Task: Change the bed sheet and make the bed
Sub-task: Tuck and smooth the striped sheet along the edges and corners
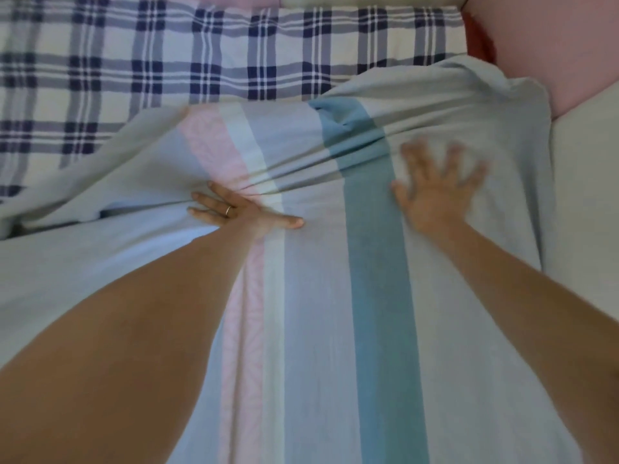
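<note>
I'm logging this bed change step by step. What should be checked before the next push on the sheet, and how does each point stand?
1. Left hand flat on striped sheet: ok.
2. Right hand flat, fingers spread: ok, though blurred.
3. Sheet smooth ahead of the hands: not ok, folds bunch there.
4. Plaid fabric covered: not ok, far part bare.
5. Near edge tucked: cannot tell, out of view.

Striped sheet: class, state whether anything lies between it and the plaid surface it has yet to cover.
Nothing visible does. Both the left hand and right hand press flat on the striped sheet, whose bunched front edge meets the plaid surface directly.
</note>
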### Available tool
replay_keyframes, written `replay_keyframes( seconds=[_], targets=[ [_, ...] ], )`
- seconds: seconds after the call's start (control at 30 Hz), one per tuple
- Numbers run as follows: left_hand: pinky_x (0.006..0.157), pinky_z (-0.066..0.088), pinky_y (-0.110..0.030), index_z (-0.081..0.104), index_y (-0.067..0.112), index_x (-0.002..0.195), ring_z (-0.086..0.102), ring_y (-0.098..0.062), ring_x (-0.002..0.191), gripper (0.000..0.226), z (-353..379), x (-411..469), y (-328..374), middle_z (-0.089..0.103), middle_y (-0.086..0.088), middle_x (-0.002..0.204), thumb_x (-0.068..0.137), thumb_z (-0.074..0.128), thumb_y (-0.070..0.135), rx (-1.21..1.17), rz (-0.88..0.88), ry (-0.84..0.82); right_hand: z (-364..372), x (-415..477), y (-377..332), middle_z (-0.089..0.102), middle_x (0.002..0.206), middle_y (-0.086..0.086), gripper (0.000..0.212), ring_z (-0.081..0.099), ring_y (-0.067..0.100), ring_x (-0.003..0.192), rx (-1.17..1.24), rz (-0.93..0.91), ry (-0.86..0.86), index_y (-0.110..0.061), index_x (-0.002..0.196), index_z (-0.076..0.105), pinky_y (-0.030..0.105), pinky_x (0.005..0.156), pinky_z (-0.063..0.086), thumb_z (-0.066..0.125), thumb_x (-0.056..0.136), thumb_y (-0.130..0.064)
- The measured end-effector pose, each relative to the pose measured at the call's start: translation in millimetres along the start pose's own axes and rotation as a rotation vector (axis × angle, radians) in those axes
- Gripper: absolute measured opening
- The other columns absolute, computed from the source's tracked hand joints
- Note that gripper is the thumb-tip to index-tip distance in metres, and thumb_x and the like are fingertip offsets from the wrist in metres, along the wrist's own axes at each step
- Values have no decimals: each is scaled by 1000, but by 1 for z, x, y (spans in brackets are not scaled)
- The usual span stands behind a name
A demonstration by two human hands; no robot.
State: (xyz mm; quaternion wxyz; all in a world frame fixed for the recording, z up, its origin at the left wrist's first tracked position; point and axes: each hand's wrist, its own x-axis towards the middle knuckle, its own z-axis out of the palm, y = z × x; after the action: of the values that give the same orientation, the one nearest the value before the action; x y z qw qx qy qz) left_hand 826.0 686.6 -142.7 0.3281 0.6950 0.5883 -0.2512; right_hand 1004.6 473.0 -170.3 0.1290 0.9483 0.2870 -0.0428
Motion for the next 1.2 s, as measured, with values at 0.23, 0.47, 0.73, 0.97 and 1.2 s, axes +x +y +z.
replay_keyframes(
  seconds=[0.23,0.47,0.73,0.97,1.2],
  targets=[
    [101,-13,-70,-38,10,139,-40,-38,132,175,6,9,1,-45,-17,143,29,84,70,-20,-19,-3,10,-28,-105,21,158,5,65,21,33,144,409,340,184,-17,152,22,57,115,3,29,92,-39],
    [107,0,-66,1,9,149,-4,-32,145,143,25,25,-19,1,-21,155,44,76,72,-134,232,442,30,-13,-105,22,158,4,68,20,27,145,390,362,271,-16,152,20,52,115,-2,31,88,-35],
    [111,15,-47,52,20,127,42,-28,130,44,-102,95,26,53,-8,134,96,33,46,-86,375,718,32,-11,-103,24,157,6,69,23,27,143,381,374,251,-14,151,21,48,115,-4,33,86,-33],
    [78,27,-31,62,23,63,56,-22,54,20,-37,36,-12,58,4,50,74,48,31,303,978,380,27,-10,-103,27,156,7,67,23,28,142,395,376,241,-13,150,25,51,115,0,31,87,-34],
    [89,48,-28,54,14,124,53,-15,92,35,-66,48,9,43,-8,128,90,61,21,-13,770,276,28,-9,-104,27,156,7,67,24,27,142,391,377,256,-14,150,24,50,115,0,31,87,-34]
  ],
)
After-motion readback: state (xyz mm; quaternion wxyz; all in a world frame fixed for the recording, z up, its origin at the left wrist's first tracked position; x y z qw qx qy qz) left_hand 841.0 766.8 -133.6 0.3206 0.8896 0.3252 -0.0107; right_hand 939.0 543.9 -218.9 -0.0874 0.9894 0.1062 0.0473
